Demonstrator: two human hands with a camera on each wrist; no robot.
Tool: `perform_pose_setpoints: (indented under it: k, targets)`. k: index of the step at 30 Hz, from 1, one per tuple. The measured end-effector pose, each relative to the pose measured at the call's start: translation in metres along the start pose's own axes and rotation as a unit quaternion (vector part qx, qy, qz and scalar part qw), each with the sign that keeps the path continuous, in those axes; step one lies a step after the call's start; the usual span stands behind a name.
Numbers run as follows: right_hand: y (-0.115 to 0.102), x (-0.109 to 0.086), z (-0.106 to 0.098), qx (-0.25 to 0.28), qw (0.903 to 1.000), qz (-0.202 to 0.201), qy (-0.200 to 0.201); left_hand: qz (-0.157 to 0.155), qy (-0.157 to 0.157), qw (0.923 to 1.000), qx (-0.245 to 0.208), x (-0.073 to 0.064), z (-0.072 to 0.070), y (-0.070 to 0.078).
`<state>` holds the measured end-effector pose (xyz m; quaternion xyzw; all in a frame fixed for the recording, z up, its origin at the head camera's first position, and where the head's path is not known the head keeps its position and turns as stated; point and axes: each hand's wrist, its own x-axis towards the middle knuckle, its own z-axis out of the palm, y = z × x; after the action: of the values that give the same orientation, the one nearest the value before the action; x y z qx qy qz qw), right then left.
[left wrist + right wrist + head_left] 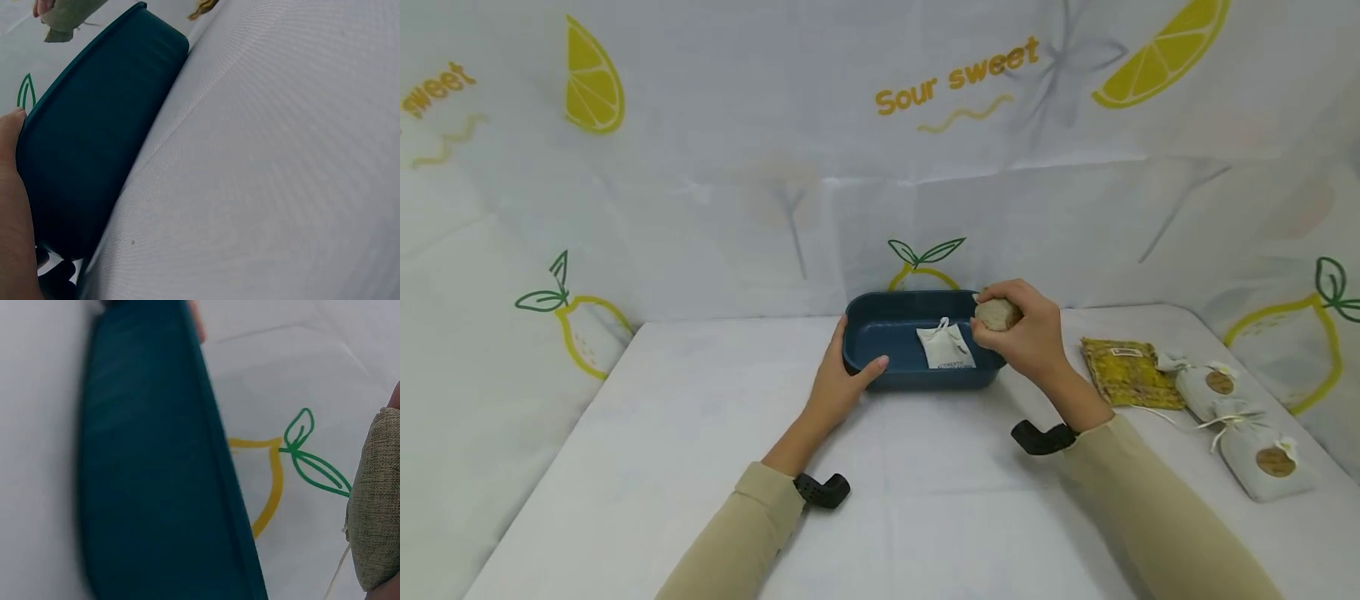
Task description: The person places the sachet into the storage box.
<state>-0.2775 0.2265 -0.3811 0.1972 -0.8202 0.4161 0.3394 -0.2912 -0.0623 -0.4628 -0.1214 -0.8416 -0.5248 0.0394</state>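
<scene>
Blue tray point(925, 382) stands toward the back of the white desk point(925, 467). The left hand point(838, 375) steadies its left end, thumb over the front rim and fingers along the side; a firm hold there should prevent sliding. The right hand point(1033, 333) is over the tray's right end. Well to the right lie a mustard pouch point(1131, 373) and two white pouches point(1262, 467). A burlap pouch point(997, 315) is pinched in the right grip, above the rim; it is probably best lowered gently, then released only once supported. Inside the tray lies a small white pouch point(946, 347), so laying the burlap one beside it would avoid stacking. Its thin cord point(337, 569) should clear the rim.
</scene>
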Motion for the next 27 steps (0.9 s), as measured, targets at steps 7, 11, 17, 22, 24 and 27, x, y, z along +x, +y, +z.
perform_pose_setpoints:
  k: [7, 11, 17, 22, 24, 27]
  targets:
    - [-0.019, 0.009, 0.010, 0.041, 0.9963, 0.058, 0.047, -0.005, -0.004, 1.0000, -0.001, 0.002, 0.003, 0.003]
    - [0.006, 0.006, 0.021, 0.032, 0.9969, 0.062, 0.037, -0.008, 0.000, 1.0000, 0.000, 0.001, 0.001, 0.001]
    - [0.021, 0.000, 0.032, 0.019, 0.9978, 0.063, 0.009, -0.003, 0.000, 1.0000, 0.001, 0.000, -0.002, 0.002]
    - [0.020, -0.002, 0.036, -0.025, 0.9966, 0.059, -0.051, -0.004, 0.001, 1.0000, 0.004, -0.001, -0.002, 0.002]
    - [0.018, -0.003, 0.036, -0.045, 0.9942, 0.060, -0.077, -0.005, 0.000, 1.0000, 0.004, -0.001, -0.002, 0.002]
    - [0.016, -0.002, 0.036, -0.062, 0.9889, 0.067, -0.117, -0.005, 0.001, 1.0000, 0.003, -0.001, -0.002, 0.003]
